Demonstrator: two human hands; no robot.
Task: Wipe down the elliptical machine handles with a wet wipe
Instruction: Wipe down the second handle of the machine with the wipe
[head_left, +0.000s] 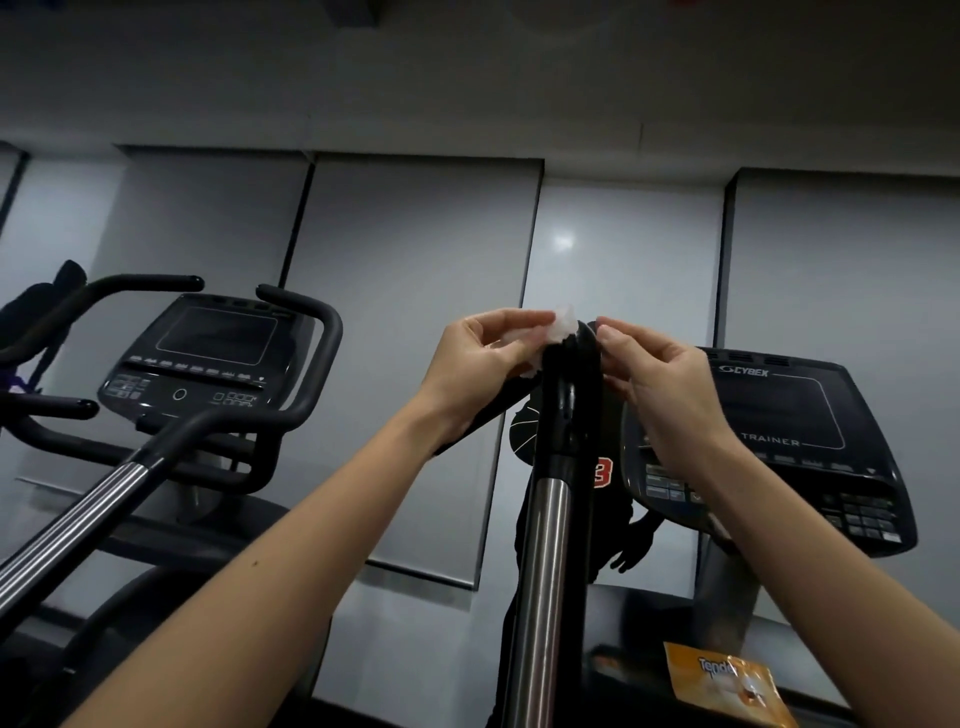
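— What colour is the wet wipe (560, 326)?
— White. The handle (569, 387) under it is glossy black at the grip and plain shiny silver lower down.
— And the neighbouring pole (88, 514)?
— Silver with dark lengthwise stripes (matte black above those).
— The packet (727, 680)?
— Orange. The console (779, 441) is black with pale grey lettering, and the wall panels (415, 312) are pale grey.
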